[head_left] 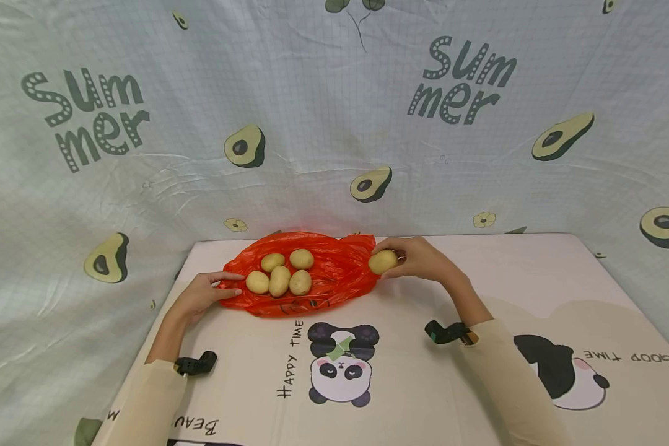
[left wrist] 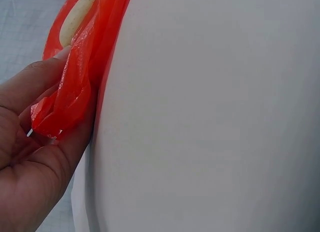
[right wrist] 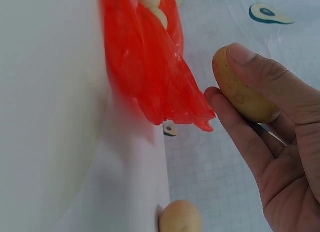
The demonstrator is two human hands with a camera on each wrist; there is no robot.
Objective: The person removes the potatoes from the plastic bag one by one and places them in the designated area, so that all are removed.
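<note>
Several potatoes (head_left: 279, 281) lie in a cluster on a crumpled red plastic bag (head_left: 334, 272) at the table's far side. My left hand (head_left: 197, 297) pinches the bag's left edge; in the left wrist view a fold of red plastic stands between thumb and fingers. At the bag's right end my right hand (head_left: 418, 257) holds one more potato (head_left: 383, 262) between thumb and fingertips. The right wrist view shows that potato (right wrist: 242, 92) raised beside the loose end of the bag. A further potato (right wrist: 181, 217) sits on the table at the bottom of this view.
The table (head_left: 412, 371) has a pale cover printed with pandas and words. Behind it hangs a light curtain (head_left: 312, 93) with avocado prints, close to the table's far edge. Dark wrist cameras (head_left: 446, 332) are strapped to both forearms.
</note>
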